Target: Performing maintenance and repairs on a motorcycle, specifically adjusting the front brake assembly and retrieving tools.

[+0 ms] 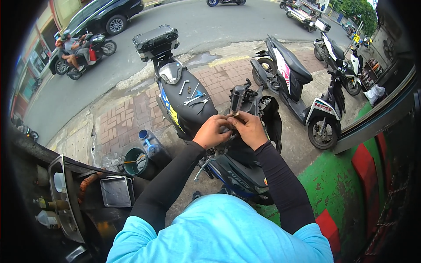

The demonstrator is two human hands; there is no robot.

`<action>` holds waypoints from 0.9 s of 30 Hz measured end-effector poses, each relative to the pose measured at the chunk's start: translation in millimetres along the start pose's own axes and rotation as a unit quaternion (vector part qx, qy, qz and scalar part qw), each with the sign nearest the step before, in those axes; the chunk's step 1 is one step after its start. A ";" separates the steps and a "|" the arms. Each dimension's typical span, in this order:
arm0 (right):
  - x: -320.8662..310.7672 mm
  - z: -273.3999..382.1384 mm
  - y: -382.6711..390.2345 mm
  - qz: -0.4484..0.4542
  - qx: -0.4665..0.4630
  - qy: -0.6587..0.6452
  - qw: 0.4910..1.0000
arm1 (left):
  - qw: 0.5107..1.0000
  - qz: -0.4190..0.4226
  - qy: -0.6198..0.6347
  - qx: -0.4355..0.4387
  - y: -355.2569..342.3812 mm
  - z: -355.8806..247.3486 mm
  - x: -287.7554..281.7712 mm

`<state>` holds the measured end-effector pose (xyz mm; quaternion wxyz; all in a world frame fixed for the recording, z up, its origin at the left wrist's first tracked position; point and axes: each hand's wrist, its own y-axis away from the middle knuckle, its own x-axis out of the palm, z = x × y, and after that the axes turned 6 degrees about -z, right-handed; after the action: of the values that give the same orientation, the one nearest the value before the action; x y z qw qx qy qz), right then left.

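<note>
Both my hands meet over the handlebar area of a dark scooter [239, 171] in front of me. My left hand [213, 132] is closed, its fingertips pinched together beside those of my right hand [250, 130]. My right hand is closed too, its thumb and fingers at the lower end of a dark, elongated piece with a shiny face [237, 100]. What the fingertips hold is too small and covered to make out. On the black seat [193, 107] ahead lie an L-shaped wrench [183, 87], a spanner [193, 100], a blue-handled tool [200, 94] and several small brass-coloured parts [189, 90].
A top box [156, 41] sits behind that seat. White-and-black scooters [289, 70] stand at the right. Left of me are a blue jug [153, 147], a dark bucket [137, 161], a metal tray [117, 191] and a sink [66, 197]. Riders on a motorcycle [83, 50] are on the road.
</note>
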<state>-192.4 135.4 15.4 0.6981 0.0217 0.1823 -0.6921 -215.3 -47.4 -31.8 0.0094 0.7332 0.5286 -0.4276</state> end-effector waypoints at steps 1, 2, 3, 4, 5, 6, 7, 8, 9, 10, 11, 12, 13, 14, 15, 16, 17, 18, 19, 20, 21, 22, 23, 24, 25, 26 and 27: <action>-0.7 3.1 -0.4 -0.003 -0.001 0.021 1.000 | 0.996 -0.011 0.058 -0.062 -2.9 -0.3 -0.8; -0.9 6.1 -1.0 -0.009 -0.006 0.034 0.999 | 0.985 -0.022 0.116 -0.124 -4.5 -1.1 -1.1; -1.1 8.9 -1.8 -0.004 -0.003 0.043 0.999 | 0.985 -0.024 0.116 -0.125 -4.8 -2.3 -1.1; -1.2 11.5 -2.7 -0.006 0.012 0.051 0.999 | 0.982 -0.026 0.125 -0.140 -5.0 -3.4 -0.8; -0.7 13.5 -4.1 -0.010 0.016 0.043 0.999 | 0.979 -0.027 0.133 -0.154 -5.4 -4.0 -0.3; 0.5 14.9 -5.9 -0.007 0.027 0.059 0.998 | 0.977 -0.041 0.149 -0.150 -5.4 -4.3 0.1; 2.0 15.7 -7.9 -0.013 0.014 0.083 0.996 | 0.975 -0.029 0.142 -0.168 -5.2 -4.6 0.7; 3.0 16.0 -9.6 -0.023 0.001 0.108 0.994 | 0.971 -0.037 0.167 -0.166 -5.0 -4.8 1.6; 3.6 15.8 -10.7 -0.019 -0.001 0.109 0.994 | 0.966 -0.046 0.193 -0.164 -4.8 -4.6 2.0; 4.4 15.0 -11.5 -0.026 0.005 0.123 0.992 | 0.967 -0.045 0.192 -0.163 -4.4 -3.9 1.7; 4.8 13.7 -11.9 -0.034 0.010 0.130 0.991 | 0.969 -0.015 0.171 -0.175 -3.8 -3.1 0.9; 5.2 11.9 -12.0 -0.032 0.012 0.138 0.990 | 0.972 0.010 0.152 -0.180 -3.2 -2.4 0.4; 5.7 9.8 -12.2 -0.030 0.009 0.138 0.990 | 0.971 0.015 0.151 -0.187 -2.8 -2.1 0.2; 6.4 7.5 -12.9 -0.032 0.003 0.126 0.991 | 0.974 0.028 0.140 -0.177 -2.8 -1.6 -0.4; 7.5 4.9 -12.2 -0.026 0.005 0.137 0.990 | 0.979 0.031 0.132 -0.153 -2.7 -1.2 -1.0; 8.4 2.2 -10.5 -0.029 -0.015 0.089 0.995 | 0.976 0.039 0.129 -0.168 -2.9 -1.0 -1.5; 9.2 -0.4 -9.0 -0.033 -0.035 0.041 0.998 | 0.975 0.038 0.156 -0.155 -3.2 -1.0 -1.8; 8.7 -2.7 -8.9 -0.032 -0.035 0.042 0.998 | 0.973 0.033 0.184 -0.135 -3.8 -1.3 -2.0; 7.0 -4.4 -9.3 -0.026 -0.030 0.047 0.998 | 0.972 0.037 0.183 -0.141 -4.1 -2.1 -1.8; 5.6 -5.6 -9.3 -0.020 -0.025 0.051 0.998 | 0.973 0.032 0.191 -0.127 -4.2 -3.0 -1.6; 4.1 -5.9 -8.9 -0.020 -0.026 0.052 0.998 | 0.973 0.028 0.196 -0.119 -4.5 -4.1 -1.4; 2.7 -5.4 -8.5 -0.030 -0.046 0.094 0.994 | 0.973 0.027 0.199 -0.113 -4.2 -5.5 -1.0; 1.6 -4.1 -8.3 -0.046 -0.068 0.129 0.988 | 0.969 0.014 0.208 -0.136 -3.7 -7.0 0.2; 1.4 -2.2 -8.4 -0.042 -0.066 0.136 0.988 | 0.964 -0.013 0.229 -0.134 -3.6 -8.1 1.7; 2.6 0.3 -8.8 -0.038 -0.060 0.170 0.983 | 0.963 0.004 0.217 -0.159 -5.0 -8.2 3.5; 3.8 3.0 -9.0 -0.035 -0.061 0.199 0.977 | 0.966 -0.025 0.201 -0.163 -6.8 -7.8 5.8; 4.6 5.8 -8.9 -0.035 -0.053 0.204 0.977 | 0.967 -0.053 0.184 -0.167 -7.6 -7.2 7.7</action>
<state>-199.9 129.1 21.5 0.6214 0.1189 0.3582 -0.6866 -216.2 -34.8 -28.8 0.0116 0.7582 0.6232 -0.1911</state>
